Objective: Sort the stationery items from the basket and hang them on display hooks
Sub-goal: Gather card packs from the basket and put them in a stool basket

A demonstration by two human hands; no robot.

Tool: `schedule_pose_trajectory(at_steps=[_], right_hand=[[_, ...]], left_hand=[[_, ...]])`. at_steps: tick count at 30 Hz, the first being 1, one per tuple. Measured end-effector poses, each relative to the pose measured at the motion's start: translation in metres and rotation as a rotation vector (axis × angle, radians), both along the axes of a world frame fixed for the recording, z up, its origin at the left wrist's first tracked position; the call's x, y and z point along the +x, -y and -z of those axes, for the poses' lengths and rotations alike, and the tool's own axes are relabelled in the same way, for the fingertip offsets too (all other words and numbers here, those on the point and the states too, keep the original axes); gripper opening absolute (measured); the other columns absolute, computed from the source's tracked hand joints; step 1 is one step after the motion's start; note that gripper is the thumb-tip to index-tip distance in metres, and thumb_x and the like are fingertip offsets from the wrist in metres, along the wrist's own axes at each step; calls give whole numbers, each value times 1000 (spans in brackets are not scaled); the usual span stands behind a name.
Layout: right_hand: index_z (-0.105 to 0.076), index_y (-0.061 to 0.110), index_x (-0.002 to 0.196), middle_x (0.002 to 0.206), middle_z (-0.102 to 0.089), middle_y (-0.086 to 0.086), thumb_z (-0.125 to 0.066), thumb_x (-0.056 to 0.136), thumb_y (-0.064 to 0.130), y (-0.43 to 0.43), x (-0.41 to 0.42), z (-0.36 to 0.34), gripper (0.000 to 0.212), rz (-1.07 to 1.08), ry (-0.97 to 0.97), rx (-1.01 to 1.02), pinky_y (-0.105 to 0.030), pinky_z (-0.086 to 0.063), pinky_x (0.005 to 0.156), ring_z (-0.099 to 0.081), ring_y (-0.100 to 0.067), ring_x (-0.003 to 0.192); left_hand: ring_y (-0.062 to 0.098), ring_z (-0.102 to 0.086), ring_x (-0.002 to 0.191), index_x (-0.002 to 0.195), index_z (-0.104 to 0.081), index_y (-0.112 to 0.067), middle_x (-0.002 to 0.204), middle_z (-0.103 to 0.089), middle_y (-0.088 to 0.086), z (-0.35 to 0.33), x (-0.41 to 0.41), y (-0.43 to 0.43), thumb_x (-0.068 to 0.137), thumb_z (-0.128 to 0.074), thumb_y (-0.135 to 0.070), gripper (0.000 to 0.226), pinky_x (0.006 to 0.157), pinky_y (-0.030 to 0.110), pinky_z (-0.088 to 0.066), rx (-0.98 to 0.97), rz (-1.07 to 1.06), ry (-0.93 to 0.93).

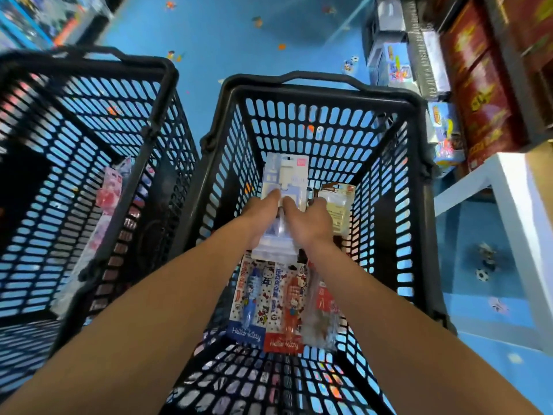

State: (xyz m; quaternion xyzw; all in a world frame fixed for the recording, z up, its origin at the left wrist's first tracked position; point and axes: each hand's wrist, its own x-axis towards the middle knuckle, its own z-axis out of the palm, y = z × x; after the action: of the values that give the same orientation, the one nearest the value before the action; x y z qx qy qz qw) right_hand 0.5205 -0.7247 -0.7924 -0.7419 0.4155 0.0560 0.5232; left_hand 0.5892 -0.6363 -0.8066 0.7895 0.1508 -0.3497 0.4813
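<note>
ITEM 1 – pale-blue pack (284,178), blister type w/ white card. Held over the middle of the right basket (323,91). Long axis runs from near wall to far wall, hang-tab end toward the far wall, tilted up. Small pink-red square label at the top right corner; print too blurred to read.
Grip: left hand (260,217) and right hand (311,223) both hold its lower half, one per side, fingers curled round the edges, thumbs pressed on the front.

ITEM 2 – blue pen pack (248,307), basket floor toward the near wall. "Hello Kitty" in white script on a navy band at the near end; vertical Chinese characters along the left strip. Long axis near-to-far.

ITEM 3 – red pen pack (288,313), touching item 2 on its right, same heading. "Hello Kitty" on a red band, same vertical strip.

ITEM 4 – clear pack (321,313) w/ red insert, just right of item 3; text illegible.

ITEM 5 – beige pack (336,205), by the right wall, beside the right hand; text illegible.

OTHER – left basket (89,59), black, alongside; pink pack (109,193) leans on its right wall. Both baskets stand on the blue floor (239,31). Red boxes (484,94) w/ yellow lettering at the right edge, unreadable
</note>
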Motion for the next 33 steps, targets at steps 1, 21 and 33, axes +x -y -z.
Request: schedule_pose_trajectory(at_steps=[1, 21, 33], right_hand=[[-49, 5, 129, 124, -61, -15, -60, 95, 53, -2, -6, -1, 60, 7, 22, -99, -40, -52, 85, -60, -34, 110], [-45, 12, 146, 137, -59, -12, -55, 97, 17, -36, -47, -18, 50, -954, -324, -259, -34, -51, 94, -60, -29, 118], [-64, 10, 125, 107, -67, -7, -54, 95, 11, -41, -53, -47, 31, -806, -378, -220, -31, -55, 79, -65, -24, 97]], left_hand=[[20, -54, 108, 144, -51, -6, 122, -61, 4, -2, -1, 0, 106, -42, -51, 59, 93, 32, -40, 2, -1, 0], [36, -40, 145, 160, -26, -8, 161, -38, 14, -29, -20, -11, 108, -45, -42, 65, 118, 46, -38, 181, 170, 145], [29, -60, 110, 137, -45, -1, 130, -61, 14, -69, -47, -31, 98, -60, -15, 44, 79, 31, -46, 240, 295, 179]])
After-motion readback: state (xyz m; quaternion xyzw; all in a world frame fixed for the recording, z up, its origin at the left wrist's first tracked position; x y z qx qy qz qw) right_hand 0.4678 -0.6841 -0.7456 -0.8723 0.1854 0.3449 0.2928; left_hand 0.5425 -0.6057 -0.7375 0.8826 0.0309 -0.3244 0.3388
